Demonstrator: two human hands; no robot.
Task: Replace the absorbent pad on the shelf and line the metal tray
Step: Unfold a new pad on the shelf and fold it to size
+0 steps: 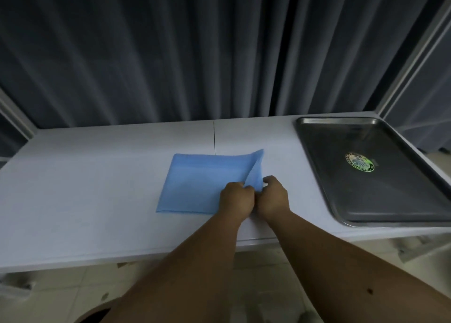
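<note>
1. Head camera view: we look down on a white shelf (97,188) backed by dark grey curtains (170,54), where a folded blue pad (195,176) lies flat near the middle.
2. Our left hand (235,199) and right hand (272,197) meet at the pad's near right corner, knuckles almost touching.
3. Fingers of both hands are curled tight and pinch the pad's edge; the top layer is peeled up along the right side and stands as a raised flap between them.
4. The rest of the pad stays flat on the shelf, its far edge crossing a thin dark seam (214,137) in the surface.
5. A metal tray (317,146) sits on the shelf's right end, well apart from the pad, with a round green sticker (360,162) on its bare bottom.
6. Pale floor tiles (61,296) show beneath the shelf's front edge.
</note>
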